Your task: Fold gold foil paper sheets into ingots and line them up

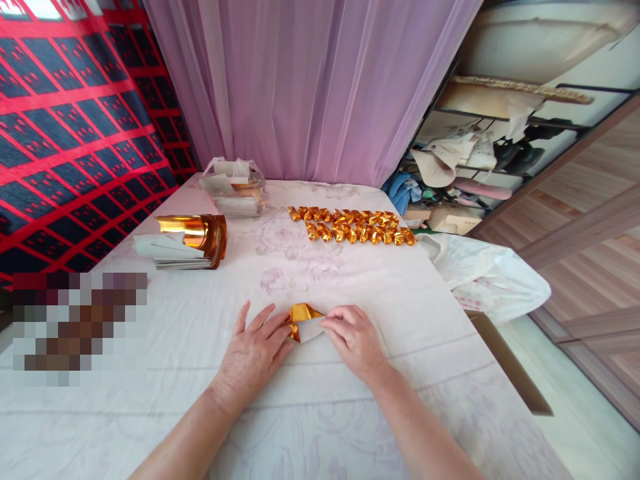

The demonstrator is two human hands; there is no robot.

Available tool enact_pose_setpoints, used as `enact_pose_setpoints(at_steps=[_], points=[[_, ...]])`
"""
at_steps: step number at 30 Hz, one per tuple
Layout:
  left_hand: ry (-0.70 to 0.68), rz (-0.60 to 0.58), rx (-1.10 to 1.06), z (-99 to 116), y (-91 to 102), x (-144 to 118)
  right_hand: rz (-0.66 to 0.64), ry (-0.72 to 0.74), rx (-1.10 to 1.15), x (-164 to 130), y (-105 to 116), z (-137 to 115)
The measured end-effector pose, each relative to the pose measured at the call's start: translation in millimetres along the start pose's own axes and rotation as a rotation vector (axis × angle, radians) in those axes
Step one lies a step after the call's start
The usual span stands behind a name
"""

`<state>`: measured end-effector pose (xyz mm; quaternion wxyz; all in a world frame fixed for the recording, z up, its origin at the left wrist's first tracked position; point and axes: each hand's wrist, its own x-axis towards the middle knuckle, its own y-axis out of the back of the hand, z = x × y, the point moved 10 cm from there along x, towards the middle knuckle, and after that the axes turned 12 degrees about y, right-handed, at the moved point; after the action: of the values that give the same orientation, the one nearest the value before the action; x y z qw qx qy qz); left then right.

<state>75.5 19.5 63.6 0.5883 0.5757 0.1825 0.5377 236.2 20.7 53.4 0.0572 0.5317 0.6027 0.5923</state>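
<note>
A sheet of gold foil paper (306,312), partly folded so that its pale back shows, lies on the tablecloth in front of me. My left hand (257,343) holds the paper's left end with thumb and forefinger; its outer fingers are spread. At the right corner, my right hand (356,337) pinches the paper between thumb and fingertips. Beyond my hands, several folded gold foil pieces (360,230) lie in two rows. To the left is a stack of gold foil sheets (200,237), some curled and some pale side up.
A clear plastic bag (235,187) with more sheets sits at the table's back left. A purple curtain (310,87) hangs behind the table (200,400). On the right are a cluttered shelf rack (475,120) and a white plastic bag (495,273). A pixelated patch covers the left edge.
</note>
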Motion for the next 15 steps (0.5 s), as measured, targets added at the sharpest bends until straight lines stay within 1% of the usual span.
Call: enact_pose_setpoints(at_steps=[3, 5, 8, 12, 15], points=[[-0.016, -0.008, 0.03, 0, 1.2, 1, -0.049, 0.051, -0.022, 5, -1, -16], [-0.028, -0.018, 0.039, 0, 0.1, 1, -0.084, 0.063, -0.011, 6, -5, -22], [-0.011, -0.005, 0.04, -2, -1.2, 0, -0.117, 0.099, 0.029, 5, -11, -28], [-0.002, -0.014, 0.017, -2, -5.4, -2, -0.125, 0.139, 0.074, 4, -17, -32], [-0.015, -0.049, -0.008, 1, -8.8, -3, -0.116, 0.106, 0.108, 4, -19, -27]])
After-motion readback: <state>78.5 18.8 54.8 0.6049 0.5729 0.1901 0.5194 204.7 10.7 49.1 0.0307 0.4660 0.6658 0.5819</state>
